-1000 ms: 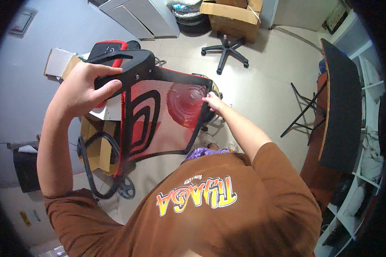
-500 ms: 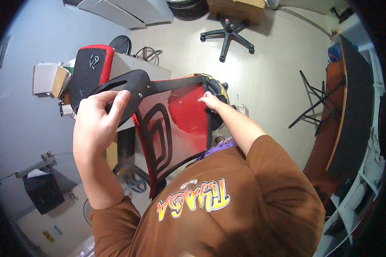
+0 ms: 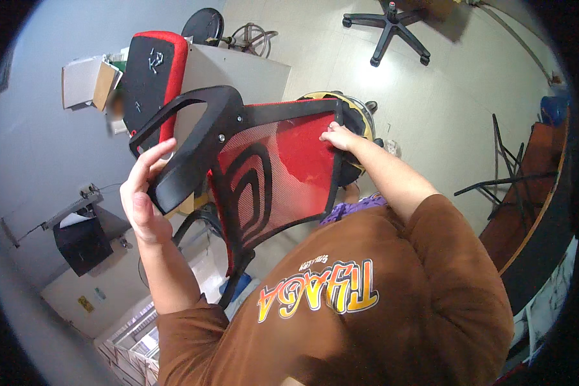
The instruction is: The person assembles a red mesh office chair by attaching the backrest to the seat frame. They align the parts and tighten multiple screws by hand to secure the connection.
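A red mesh chair backrest (image 3: pixel 296 154) with a black frame is tilted in front of me. A looped black armrest (image 3: pixel 202 145) is joined to its upper left corner, with bolt heads showing at the joint. My left hand (image 3: pixel 149 199) lies against the outer end of the armrest, its fingers stretched and its thumb apart, not wrapped round it. On the far right side, my right hand (image 3: pixel 341 137) grips the edge of the backrest frame; its fingertips are partly hidden. Left of the armrest, a red-edged black seat cushion (image 3: pixel 138 90) carries several loose screws (image 3: pixel 155 61).
A black wheeled chair base (image 3: pixel 390 32) stands on the floor at the far side. Behind my right hand is a round yellow-and-black seat (image 3: pixel 367 116). A white cabinet (image 3: pixel 257 71) is beyond the armrest. Black metal legs (image 3: pixel 508 161) and a brown table (image 3: pixel 534 174) are at right.
The view has shifted, so the surroundings sit differently. My left hand has loosened from the armrest, its fingers now straighter and thumb away. My right hand keeps its hold on the frame.
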The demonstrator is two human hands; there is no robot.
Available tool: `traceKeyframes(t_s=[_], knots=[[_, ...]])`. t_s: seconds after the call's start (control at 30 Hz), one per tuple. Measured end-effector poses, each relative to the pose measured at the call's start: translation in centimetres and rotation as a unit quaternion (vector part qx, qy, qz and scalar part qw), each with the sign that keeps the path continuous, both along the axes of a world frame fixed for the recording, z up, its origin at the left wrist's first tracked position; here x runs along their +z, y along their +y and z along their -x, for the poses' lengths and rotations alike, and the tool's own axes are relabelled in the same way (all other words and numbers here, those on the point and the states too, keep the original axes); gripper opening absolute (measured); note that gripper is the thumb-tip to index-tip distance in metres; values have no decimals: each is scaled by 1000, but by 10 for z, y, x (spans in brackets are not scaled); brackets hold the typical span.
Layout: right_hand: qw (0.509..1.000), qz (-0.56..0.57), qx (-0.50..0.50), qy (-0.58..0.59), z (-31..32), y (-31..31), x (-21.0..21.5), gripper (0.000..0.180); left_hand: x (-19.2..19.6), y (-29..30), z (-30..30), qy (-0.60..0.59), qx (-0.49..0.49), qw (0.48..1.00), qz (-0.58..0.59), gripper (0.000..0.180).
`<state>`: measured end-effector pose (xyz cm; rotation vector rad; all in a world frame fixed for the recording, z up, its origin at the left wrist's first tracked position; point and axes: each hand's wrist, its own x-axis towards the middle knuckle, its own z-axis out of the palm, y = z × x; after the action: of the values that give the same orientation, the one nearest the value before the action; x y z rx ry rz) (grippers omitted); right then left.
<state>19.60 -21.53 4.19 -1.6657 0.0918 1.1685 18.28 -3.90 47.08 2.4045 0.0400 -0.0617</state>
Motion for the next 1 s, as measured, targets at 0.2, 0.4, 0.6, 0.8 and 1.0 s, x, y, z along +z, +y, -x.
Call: traceKeyframes(t_s=[0.2, 0.4, 0.6, 0.8, 1.0], knots=[[979, 30, 134, -149, -3, -2, -16, 51, -2, -4, -8, 7, 58, 998, -23, 64], [932, -6, -30, -361, -19, -13, 68, 29, 7, -14, -23, 41, 50, 997, -42, 49], [828, -254, -88, -492, -46, 26, 182, 21, 10, -34, -18, 39, 52, 995, -78, 46], [797, -302, -44, -522, -50, 24, 219, 13, 10, -52, -15, 29, 60, 995, -73, 45], [762, -281, -43, -582, -53, 19, 211, 10, 11, -66, -14, 28, 56, 995, -71, 44]])
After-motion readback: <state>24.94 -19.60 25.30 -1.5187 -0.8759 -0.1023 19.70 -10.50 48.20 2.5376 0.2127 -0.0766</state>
